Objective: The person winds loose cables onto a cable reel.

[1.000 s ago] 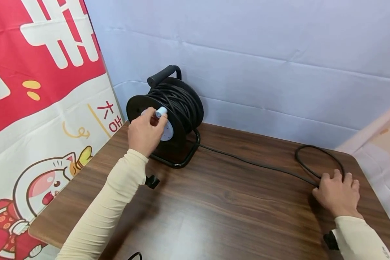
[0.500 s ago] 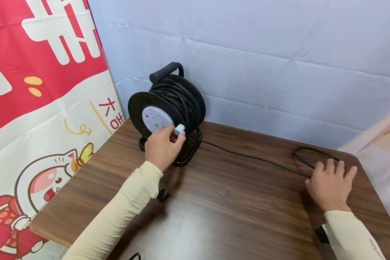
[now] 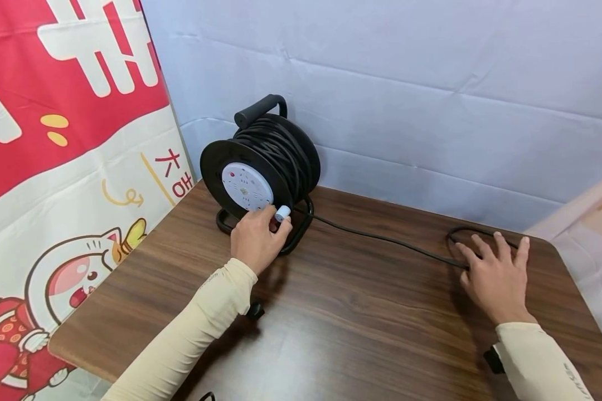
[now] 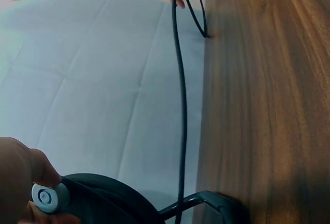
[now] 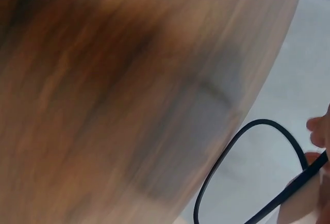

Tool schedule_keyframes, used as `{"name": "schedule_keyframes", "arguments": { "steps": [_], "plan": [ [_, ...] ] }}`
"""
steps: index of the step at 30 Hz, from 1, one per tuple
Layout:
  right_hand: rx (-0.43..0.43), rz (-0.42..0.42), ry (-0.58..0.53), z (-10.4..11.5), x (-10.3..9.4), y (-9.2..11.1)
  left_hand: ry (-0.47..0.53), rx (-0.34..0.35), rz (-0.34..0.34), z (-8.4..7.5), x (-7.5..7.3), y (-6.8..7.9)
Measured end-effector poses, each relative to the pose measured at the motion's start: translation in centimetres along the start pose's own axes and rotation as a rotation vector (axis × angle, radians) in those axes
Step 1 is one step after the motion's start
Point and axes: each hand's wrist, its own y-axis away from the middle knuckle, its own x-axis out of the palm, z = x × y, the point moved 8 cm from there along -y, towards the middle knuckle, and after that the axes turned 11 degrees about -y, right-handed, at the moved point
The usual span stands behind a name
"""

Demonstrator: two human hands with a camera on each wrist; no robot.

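Note:
A black cable reel with a white socket face stands at the back left of the table. My left hand pinches the pale blue crank knob low on the reel's near face; the left wrist view shows the knob's round end between thumb and finger. From the reel, a black cable stretches right to my right hand. That hand is palm down with spread fingers, and the cable passes between thumb and forefinger. Beyond it the cable makes a loop, partly hidden by the fingers in the head view.
The brown wooden table runs up to a pale cloth backdrop. A red and white printed cloth hangs at the left. A bit of black cord shows at the near edge.
My left hand has carried the crank knob down and right, uncovering the socket face. The right hand has shifted left and slightly away, with its fingers spreading more.

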Motion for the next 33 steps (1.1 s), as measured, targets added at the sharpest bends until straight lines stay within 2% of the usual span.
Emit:
{"name": "schedule_keyframes", "arguments": {
  "steps": [4, 7, 13, 16, 19, 26, 33],
  "plan": [
    [-0.129, -0.019, -0.059, 0.7, -0.2, 0.2, -0.011, -0.002, -0.005, 0.1, 0.0, 0.0],
    [-0.15, 0.005, -0.078, 0.8, 0.0, 0.3, -0.021, -0.005, -0.014, 0.2, 0.0, 0.0],
    [-0.021, 0.085, -0.005, 0.2, 0.7, 0.3, -0.027, -0.009, -0.009, 0.3, 0.0, 0.1],
    [0.035, 0.098, 0.008, 0.0, 0.9, 0.2, -0.034, -0.011, -0.003, 0.4, 0.1, 0.1],
    [0.054, 0.066, 0.006, -0.1, 0.7, 0.1, -0.042, -0.015, 0.009, 0.4, 0.2, 0.1],
    [0.011, -0.084, 0.016, 0.2, -0.7, 0.0, -0.043, -0.022, 0.025, 0.4, 0.7, 0.6],
    [0.058, -0.196, 0.041, -0.4, -1.9, 0.4, -0.057, -0.024, 0.054, 0.8, 1.7, 1.4]
  ]
}}
